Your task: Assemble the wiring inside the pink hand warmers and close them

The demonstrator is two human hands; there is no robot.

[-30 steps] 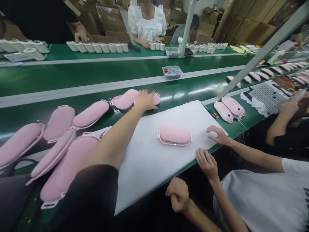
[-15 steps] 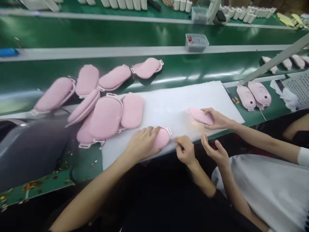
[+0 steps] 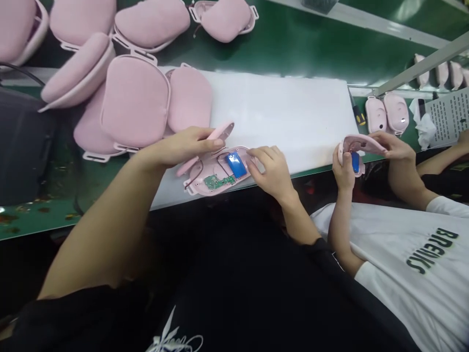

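Observation:
A pink plastic shell (image 3: 198, 184) lies opened on the white sheet (image 3: 278, 105). Inside it sit a blue battery pack (image 3: 236, 165), a green circuit board (image 3: 216, 182) and thin wires. My left hand (image 3: 190, 145) grips the pink cover (image 3: 224, 131), tilted up over the shell's far left side. My right hand (image 3: 271, 171) rests at the shell's right end, fingertips touching its rim beside the battery pack. Its fingers are bent and slightly apart.
Several pink padded cases (image 3: 135, 100) are piled to the left and along the back. On the right, a co-worker's hands (image 3: 344, 168) hold another opened pink case (image 3: 362, 143). A screwdriver (image 3: 358, 115) and two pink cases (image 3: 395, 112) lie beyond the sheet. A dark box (image 3: 22, 146) stands far left.
The pink case under my left hand has been opened, its cover lifted. My right hand has moved onto the shell. The co-worker's case is now open too. The view has tilted down and closer.

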